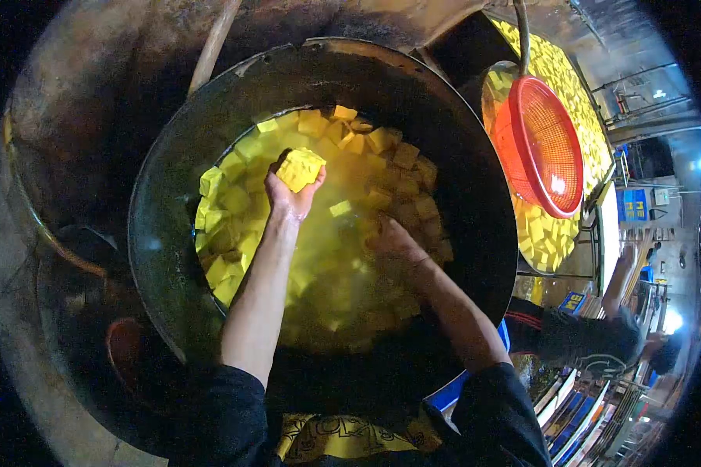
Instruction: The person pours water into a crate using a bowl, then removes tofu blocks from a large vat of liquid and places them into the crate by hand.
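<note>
A large dark wok (pixel 167 148) holds yellow liquid with many yellow blocks (pixel 234 167) around its rim and under the surface. My left hand (pixel 294 198) is raised over the middle of the wok, its fingers wrapped round a yellow block (pixel 301 170) with an uneven surface. To the right, my right hand (pixel 389 237) reaches into the liquid; its fingers are under the surface and cannot be made out. A small yellow piece (pixel 340 208) shows between the two hands.
A red plastic strainer (pixel 549 148) is at the upper right, over a container of yellow blocks (pixel 549 237). More yellow blocks (pixel 572 93) lie behind it. A person in dark clothing (pixel 584 338) is at the right. A wooden handle (pixel 214 47) leans at the wok's upper left.
</note>
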`<action>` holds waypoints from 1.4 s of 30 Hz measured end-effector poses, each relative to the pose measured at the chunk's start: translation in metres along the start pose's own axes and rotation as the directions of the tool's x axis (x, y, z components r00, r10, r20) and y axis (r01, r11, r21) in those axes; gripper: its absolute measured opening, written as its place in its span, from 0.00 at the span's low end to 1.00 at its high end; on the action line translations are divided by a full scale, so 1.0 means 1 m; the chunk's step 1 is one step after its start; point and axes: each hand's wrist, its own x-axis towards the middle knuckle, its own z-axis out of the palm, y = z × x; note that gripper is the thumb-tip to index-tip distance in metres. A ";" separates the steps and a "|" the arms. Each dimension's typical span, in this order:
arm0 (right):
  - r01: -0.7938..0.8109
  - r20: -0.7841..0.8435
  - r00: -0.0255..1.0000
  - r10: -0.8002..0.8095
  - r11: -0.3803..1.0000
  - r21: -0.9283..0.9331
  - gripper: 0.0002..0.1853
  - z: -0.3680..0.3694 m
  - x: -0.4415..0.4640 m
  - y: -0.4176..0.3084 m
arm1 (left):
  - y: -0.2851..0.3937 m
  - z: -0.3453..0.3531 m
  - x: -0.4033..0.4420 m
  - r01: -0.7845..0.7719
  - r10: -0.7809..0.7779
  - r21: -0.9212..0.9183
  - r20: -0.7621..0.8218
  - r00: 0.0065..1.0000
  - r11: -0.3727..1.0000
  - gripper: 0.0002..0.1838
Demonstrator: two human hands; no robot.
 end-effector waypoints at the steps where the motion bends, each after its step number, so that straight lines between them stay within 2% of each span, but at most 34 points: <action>1: 0.034 -0.008 0.999 -0.033 0.936 0.349 0.25 -0.006 -0.002 0.000 | 0.003 0.001 -0.002 -0.017 0.017 0.004 -0.006 1.000 1.000 0.21; 3: 0.060 -0.024 0.998 -0.059 0.754 0.654 0.22 -0.013 0.007 -0.004 | 0.008 0.000 -0.006 -0.048 0.046 -0.022 -0.055 0.997 0.999 0.21; 4: 0.116 -0.068 0.992 -0.108 0.983 0.140 0.23 -0.018 0.024 -0.015 | 0.011 -0.005 -0.006 -0.045 0.045 -0.024 -0.020 0.999 0.999 0.23; 5: 0.169 -0.152 0.962 -0.227 0.932 -0.320 0.22 -0.008 0.048 -0.001 | 0.014 -0.008 -0.007 -0.044 0.044 -0.025 0.013 0.999 0.999 0.26; 6: 0.079 -0.233 0.911 -0.341 0.697 -0.712 0.21 0.002 0.073 0.013 | 0.010 0.003 -0.016 -0.109 0.100 -0.091 -0.103 0.990 0.990 0.29; 7: 0.085 -0.229 0.911 -0.344 0.698 -0.711 0.21 0.013 0.080 0.006 | 0.010 -0.001 -0.015 -0.115 0.106 -0.089 -0.104 0.989 0.989 0.29; 9: 0.009 -0.101 0.975 -0.199 0.487 -0.873 0.15 0.031 0.090 -0.011 | 0.008 -0.012 -0.009 -0.075 0.068 -0.087 -0.074 0.995 0.993 0.29; 10: 0.047 -0.105 0.957 -0.271 0.501 -0.864 0.12 0.038 0.093 -0.016 | 0.008 -0.015 -0.009 -0.053 0.044 -0.111 -0.083 0.996 0.992 0.28; 13: 0.122 -0.073 0.951 -0.301 0.581 -0.805 0.12 0.042 0.086 -0.030 | 0.011 -0.020 -0.011 0.020 -0.028 -0.112 -0.070 0.997 0.993 0.27; 14: 0.284 -0.089 0.895 -0.437 0.713 -0.640 0.12 0.037 0.091 -0.019 | 0.010 -0.019 -0.015 -0.042 0.034 -0.081 -0.101 0.994 0.996 0.26; 15: 0.289 -0.085 0.894 -0.440 0.710 -0.642 0.12 0.028 0.090 -0.017 | 0.012 -0.018 -0.018 -0.047 0.039 -0.083 -0.100 0.994 0.995 0.26; 16: 0.363 -0.065 0.885 -0.460 0.772 -0.521 0.13 0.018 0.088 -0.019 | 0.013 -0.020 -0.019 -0.048 0.043 -0.046 -0.099 0.994 0.998 0.25; 17: 0.345 -0.076 0.926 -0.370 0.911 -0.227 0.13 0.013 0.085 -0.021 | 0.013 -0.021 -0.019 -0.046 0.045 -0.009 -0.096 0.994 0.999 0.25; 18: 0.285 -0.085 0.958 -0.275 0.949 0.135 0.14 0.008 0.083 -0.024 | 0.010 -0.020 -0.016 -0.043 0.042 -0.013 -0.090 0.995 0.999 0.25; 19: 0.202 -0.094 0.979 -0.179 0.875 0.441 0.14 0.003 0.081 -0.025 | 0.005 -0.026 -0.009 -0.117 0.119 0.022 -0.130 0.984 0.993 0.25; 20: 0.359 -0.083 0.932 -0.354 0.858 0.368 0.14 -0.005 0.061 -0.051 | -0.001 -0.032 -0.002 -0.186 0.194 0.060 -0.166 0.967 0.981 0.24; 21: 0.510 -0.058 0.854 -0.517 0.808 0.294 0.14 -0.009 0.046 -0.072 | -0.007 -0.036 0.003 -0.179 0.186 0.060 -0.157 0.970 0.982 0.24; 22: 0.395 -0.098 0.919 -0.383 0.888 0.235 0.15 -0.007 0.040 -0.078 | -0.012 -0.032 0.001 -0.125 0.138 0.090 -0.169 0.976 0.988 0.23; 23: 0.400 -0.107 0.916 -0.386 0.887 0.230 0.15 -0.010 0.038 -0.081 | -0.015 -0.029 -0.002 -0.071 0.092 0.119 -0.183 0.979 0.990 0.21; 24: 0.444 -0.081 0.896 -0.437 0.881 0.162 0.16 -0.012 0.034 -0.087 | -0.023 -0.025 -0.005 -0.066 0.074 0.102 -0.085 0.994 0.993 0.22; 25: 0.437 -0.070 0.899 -0.432 0.879 0.192 0.17 -0.013 0.024 -0.099 | -0.029 -0.009 -0.022 -0.029 0.042 0.120 -0.108 0.993 0.992 0.22; 27: 0.435 -0.068 0.900 -0.431 0.874 0.216 0.17 -0.013 0.011 -0.113 | -0.041 -0.035 -0.004 -0.167 0.081 0.317 0.270 0.960 0.934 0.24; 29: 0.471 -0.191 0.871 -0.453 0.880 0.062 0.15 -0.011 0.009 -0.114 | -0.049 -0.023 -0.020 -0.102 0.011 0.284 0.306 0.952 0.953 0.25; 30: 0.479 -0.221 0.871 -0.439 0.860 0.177 0.15 -0.009 0.010 -0.109 | -0.056 -0.022 -0.020 -0.356 0.197 0.541 0.330 0.923 0.762 0.24; 31: 0.482 -0.231 0.867 -0.441 0.859 0.170 0.15 -0.013 0.003 -0.113 | -0.063 -0.018 -0.022 -0.417 0.247 0.551 0.358 0.900 0.723 0.23; 33: 0.422 -0.220 0.879 -0.423 0.905 -0.052 0.18 -0.025 -0.023 -0.130 | -0.076 -0.008 -0.027 -0.531 0.346 0.564 0.408 0.845 0.632 0.21; 34: 0.289 -0.288 0.907 -0.308 0.951 -0.108 0.21 -0.022 -0.030 -0.138 | -0.074 0.013 -0.039 -0.239 0.154 0.327 0.263 0.952 0.914 0.20; 35: 0.287 -0.306 0.901 -0.307 0.952 -0.108 0.21 -0.021 -0.035 -0.140 | -0.075 0.024 -0.044 0.100 -0.101 0.013 0.183 0.978 0.995 0.19; 37: 0.327 -0.414 0.860 -0.300 0.945 -0.005 0.21 -0.022 -0.045 -0.145 | -0.082 0.025 -0.047 0.103 -0.113 0.054 0.229 0.967 0.993 0.20; 38: 0.368 -0.376 0.871 -0.315 0.927 0.075 0.21 -0.026 -0.058 -0.148 | -0.088 0.021 -0.046 0.094 -0.114 0.089 0.263 0.958 0.992 0.22; 39: 0.365 -0.389 0.868 -0.310 0.928 0.074 0.21 -0.026 -0.061 -0.145 | -0.095 0.016 -0.046 0.086 -0.120 0.125 0.295 0.948 0.988 0.23; 40: 0.480 -0.443 0.743 -0.501 0.861 -0.169 0.21 -0.027 -0.061 -0.139 | -0.104 0.011 -0.044 0.059 -0.105 0.114 0.452 0.886 0.992 0.23; 41: 0.534 -0.443 0.592 -0.673 0.739 -0.410 0.20 -0.030 -0.059 -0.125 | -0.111 0.028 -0.059 0.082 -0.132 0.127 0.455 0.880 0.989 0.23; 42: 0.291 -0.490 0.632 -0.600 0.770 -0.567 0.33 -0.034 -0.057 -0.109 | -0.120 0.045 -0.073 0.091 -0.138 0.133 0.404 0.904 0.987 0.20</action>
